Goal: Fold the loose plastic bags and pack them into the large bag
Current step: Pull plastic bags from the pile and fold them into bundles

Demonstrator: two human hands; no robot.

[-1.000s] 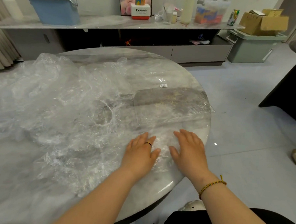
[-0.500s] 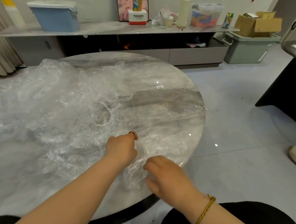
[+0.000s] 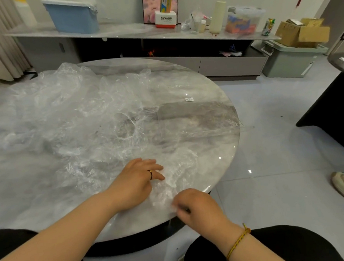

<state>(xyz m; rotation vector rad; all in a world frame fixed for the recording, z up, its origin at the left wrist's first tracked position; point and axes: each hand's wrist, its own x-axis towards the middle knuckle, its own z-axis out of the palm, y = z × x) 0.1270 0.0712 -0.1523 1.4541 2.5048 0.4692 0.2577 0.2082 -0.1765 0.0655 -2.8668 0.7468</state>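
The right hand (image 3: 197, 207), flat a second ago, is now pinching the small bag (image 3: 181, 165) by its near edge at the table (image 3: 231, 151) rim; the left hand (image 3: 137, 182) is pressing it, fingers together (probably starting a fold).

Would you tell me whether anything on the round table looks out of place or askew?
Nothing looks spilled or damaged. The plastic bags lie in a crumpled heap across the table, and the flat bag near the white label slightly overhangs the right rim. The right hand pinches a crumpled bag at the near rim.
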